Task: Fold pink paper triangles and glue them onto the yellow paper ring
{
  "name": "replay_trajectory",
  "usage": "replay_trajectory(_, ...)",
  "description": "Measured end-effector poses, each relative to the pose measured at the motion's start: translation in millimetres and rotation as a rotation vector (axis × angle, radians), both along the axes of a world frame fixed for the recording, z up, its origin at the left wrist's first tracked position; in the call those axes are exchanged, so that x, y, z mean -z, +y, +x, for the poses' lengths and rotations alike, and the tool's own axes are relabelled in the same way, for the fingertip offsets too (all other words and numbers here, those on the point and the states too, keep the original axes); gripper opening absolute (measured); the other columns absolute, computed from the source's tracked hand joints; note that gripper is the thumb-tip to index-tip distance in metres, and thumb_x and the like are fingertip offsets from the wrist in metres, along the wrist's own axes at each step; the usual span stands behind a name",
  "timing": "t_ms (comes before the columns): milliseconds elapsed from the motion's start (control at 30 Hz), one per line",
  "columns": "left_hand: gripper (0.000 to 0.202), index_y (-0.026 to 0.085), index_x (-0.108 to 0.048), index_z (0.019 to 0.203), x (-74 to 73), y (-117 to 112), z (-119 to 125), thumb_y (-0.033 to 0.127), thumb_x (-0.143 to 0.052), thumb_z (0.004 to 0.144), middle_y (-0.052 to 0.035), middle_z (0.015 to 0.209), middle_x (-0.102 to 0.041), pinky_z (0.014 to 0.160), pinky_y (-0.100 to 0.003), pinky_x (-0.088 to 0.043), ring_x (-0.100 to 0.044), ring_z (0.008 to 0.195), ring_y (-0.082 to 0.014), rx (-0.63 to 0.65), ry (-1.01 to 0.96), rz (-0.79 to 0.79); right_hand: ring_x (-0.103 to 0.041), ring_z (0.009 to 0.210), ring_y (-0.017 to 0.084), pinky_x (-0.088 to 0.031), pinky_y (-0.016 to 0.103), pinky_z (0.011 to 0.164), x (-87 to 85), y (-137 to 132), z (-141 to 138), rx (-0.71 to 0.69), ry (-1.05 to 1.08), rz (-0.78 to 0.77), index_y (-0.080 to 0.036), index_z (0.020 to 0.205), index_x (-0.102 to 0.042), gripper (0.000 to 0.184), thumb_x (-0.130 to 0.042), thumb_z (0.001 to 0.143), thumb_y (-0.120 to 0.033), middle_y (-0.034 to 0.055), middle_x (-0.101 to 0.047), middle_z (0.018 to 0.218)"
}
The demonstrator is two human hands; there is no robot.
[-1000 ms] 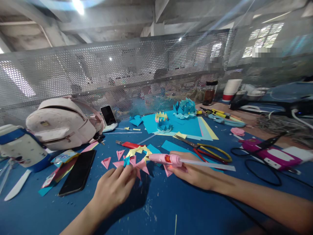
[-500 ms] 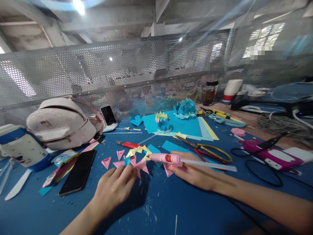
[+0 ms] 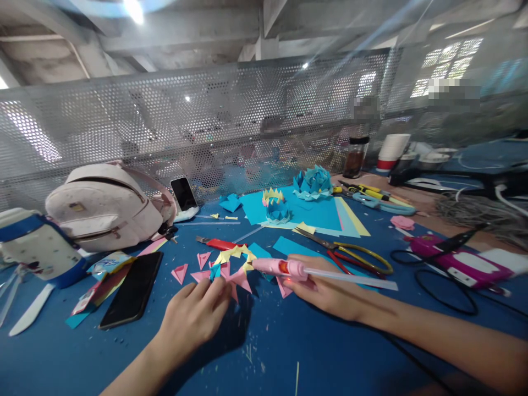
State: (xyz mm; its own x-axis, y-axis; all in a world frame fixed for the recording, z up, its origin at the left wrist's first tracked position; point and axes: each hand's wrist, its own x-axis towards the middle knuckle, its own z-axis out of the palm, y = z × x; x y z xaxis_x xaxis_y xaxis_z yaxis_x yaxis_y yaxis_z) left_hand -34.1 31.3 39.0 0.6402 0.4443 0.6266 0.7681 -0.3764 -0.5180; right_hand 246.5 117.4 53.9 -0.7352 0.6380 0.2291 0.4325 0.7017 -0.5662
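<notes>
My right hand (image 3: 330, 289) is wrapped round a pink hot glue gun (image 3: 284, 268), its nozzle pointing left and a clear glue stick (image 3: 355, 279) sticking out of its back. Pinched in the fingertips of my left hand (image 3: 198, 311) is a small blue folded paper piece (image 3: 215, 271), partly hidden by the fingers. Around those fingertips lie several pink folded paper triangles (image 3: 241, 279). Just beyond is a curved row of yellow folded paper points (image 3: 235, 252), close to the nozzle. Whether the nozzle touches any paper, I cannot tell.
Scissors (image 3: 342, 247) and a red utility knife (image 3: 223, 244) lie beyond my hands. Blue paper flowers (image 3: 313, 183) stand on coloured sheets. At left are a phone (image 3: 132, 291), a backpack (image 3: 107, 206) and a bottle (image 3: 41, 247); a purple device (image 3: 457, 261) with black cable sits right.
</notes>
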Motion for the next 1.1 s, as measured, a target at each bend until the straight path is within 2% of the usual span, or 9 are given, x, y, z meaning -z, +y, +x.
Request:
replay_trajectory(233,0.025,0.015,-0.065,0.088,0.9,2.9,-1.8,0.008,-0.043,0.099,0.0001,0.077,-0.072,0.048,-0.033,-0.036,-0.061,0.054,-0.0153,-0.011,-0.003,0.008,-0.058,0.071,0.017,-0.046,0.027,0.065,1.1,-0.8,0.4,0.022,0.006,-0.003,-0.019,0.083,-0.066,0.030,-0.048,0.099,-0.037,0.0040,-0.063,0.083)
replay_trajectory(467,0.026,0.015,-0.066,0.091,2.1,2.2,-1.3,0.009,-0.041,0.100,-0.0011,0.080,-0.073,0.049,-0.033,-0.036,-0.063,0.058,-0.0162,-0.001,0.002,-0.002,-0.056,0.069,0.016,-0.043,0.027,0.062,-1.3,-2.0,-0.6,0.028,-0.016,0.000,-0.018,0.083,-0.064,0.032,-0.047,0.099,-0.039,0.0041,-0.063,0.082)
replay_trajectory(667,0.025,0.017,-0.063,0.083,3.2,1.4,1.5,0.009,-0.045,0.099,0.0005,0.081,-0.073,0.052,-0.032,-0.038,-0.062,0.058,-0.0162,0.008,0.005,0.007,-0.054,0.068,0.016,-0.040,0.026,0.060,-2.9,-3.0,-1.2,0.023,-0.030,0.010,-0.018,0.083,-0.063,0.034,-0.045,0.099,-0.041,0.0045,-0.062,0.081)
replay_trajectory(1100,0.027,0.017,-0.066,0.083,2.5,0.7,5.4,0.009,-0.043,0.097,0.0005,0.077,-0.071,0.049,-0.033,-0.036,-0.059,0.055,-0.0170,0.007,0.007,-0.008,-0.055,0.068,0.016,-0.041,0.027,0.060,0.9,-4.4,-3.9,0.053,-0.023,-0.025,-0.019,0.081,-0.059,0.030,-0.048,0.096,-0.042,0.0036,-0.063,0.080)
